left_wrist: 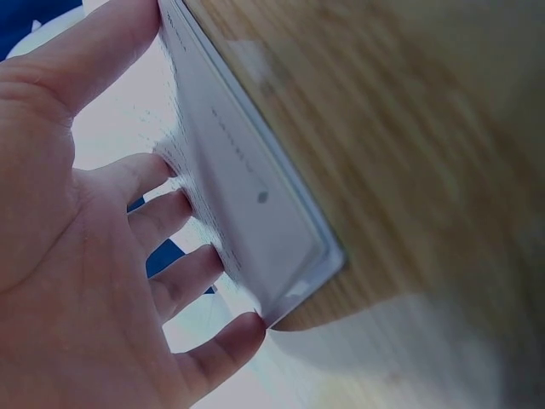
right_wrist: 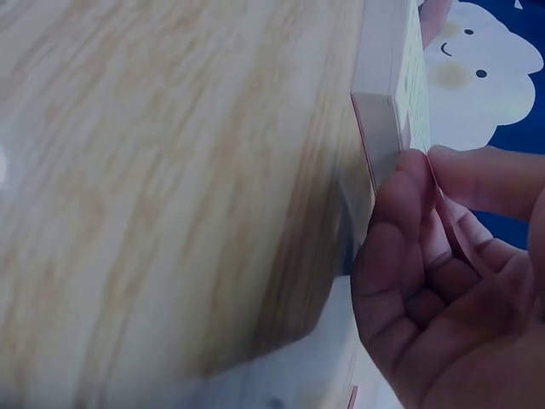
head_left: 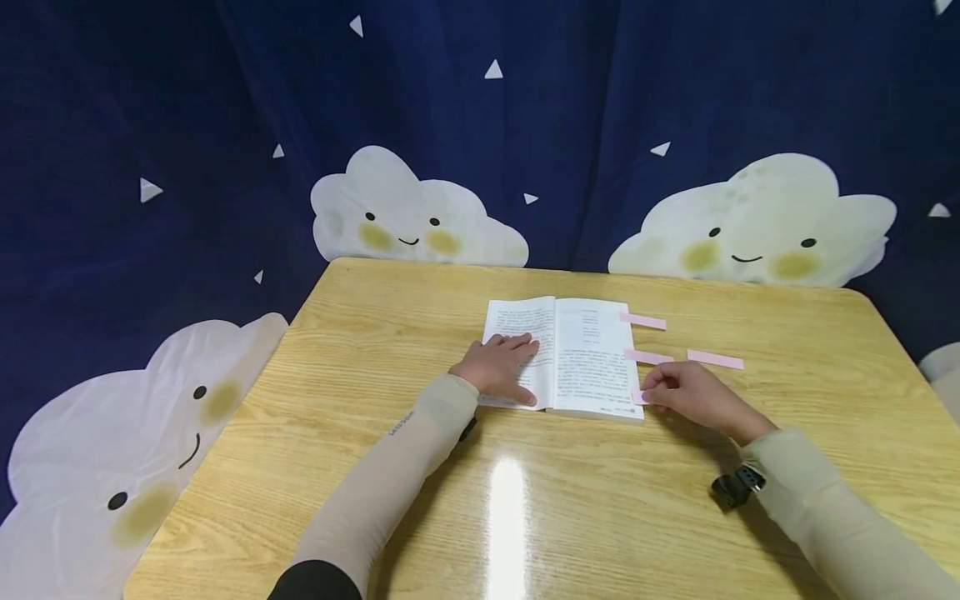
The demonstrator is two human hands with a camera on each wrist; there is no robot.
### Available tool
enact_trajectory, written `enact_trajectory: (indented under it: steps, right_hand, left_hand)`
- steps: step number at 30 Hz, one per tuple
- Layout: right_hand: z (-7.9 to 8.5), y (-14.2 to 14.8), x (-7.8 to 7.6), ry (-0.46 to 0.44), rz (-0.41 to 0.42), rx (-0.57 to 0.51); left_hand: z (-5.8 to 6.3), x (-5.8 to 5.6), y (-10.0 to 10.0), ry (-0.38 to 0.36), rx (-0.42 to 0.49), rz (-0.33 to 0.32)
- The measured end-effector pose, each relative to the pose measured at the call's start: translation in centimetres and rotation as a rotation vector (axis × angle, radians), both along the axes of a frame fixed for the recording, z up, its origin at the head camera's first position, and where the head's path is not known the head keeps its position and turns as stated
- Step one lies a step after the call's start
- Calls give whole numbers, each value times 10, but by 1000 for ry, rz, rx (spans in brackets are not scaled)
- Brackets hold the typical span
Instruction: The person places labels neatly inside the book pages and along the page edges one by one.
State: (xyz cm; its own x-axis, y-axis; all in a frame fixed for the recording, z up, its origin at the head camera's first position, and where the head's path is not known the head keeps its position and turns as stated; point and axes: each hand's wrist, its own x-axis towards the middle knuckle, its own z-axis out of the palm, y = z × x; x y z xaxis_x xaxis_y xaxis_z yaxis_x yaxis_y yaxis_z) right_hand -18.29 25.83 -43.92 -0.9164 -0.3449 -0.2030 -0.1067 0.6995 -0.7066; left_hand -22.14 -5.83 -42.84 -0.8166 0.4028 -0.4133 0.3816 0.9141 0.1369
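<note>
An open book (head_left: 592, 350) with printed pages lies on the wooden table. My left hand (head_left: 498, 367) rests on its left page (head_left: 517, 317) with the fingers spread. In the left wrist view, the fingers of that hand (left_wrist: 111, 247) reach over the page. At the lower right edge of the book, my right hand (head_left: 690, 396) pinches a pink paper strip (head_left: 638, 397) between thumb and forefinger; one end lies over the page margin. The right wrist view shows the strip (right_wrist: 456, 234) running back across the palm. Two more pink strips, an upper one (head_left: 645, 322) and a lower one (head_left: 648, 357), stick out past the right page edge.
Another pink strip (head_left: 715, 359) lies on the tabletop (head_left: 420, 317), just right of the book and beyond my right hand. A dark blue curtain (head_left: 570, 125) with white smiling clouds hangs behind the table's far edge.
</note>
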Motion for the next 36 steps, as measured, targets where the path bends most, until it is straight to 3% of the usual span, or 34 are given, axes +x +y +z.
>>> enact_trajectory:
  steps: [15,31,36]
  right_hand:
    - [-4,-6,2,-17,-24,-23]
    - [-2,-7,-2,-53,-42,51]
    - [-1,-10,-3,-11,-29,104]
  left_hand:
    - [-4,-1,0,11,-6,-13]
    - [-1,-2,0,11,1,-15]
    - [-1,-2,-2,3,9,-7]
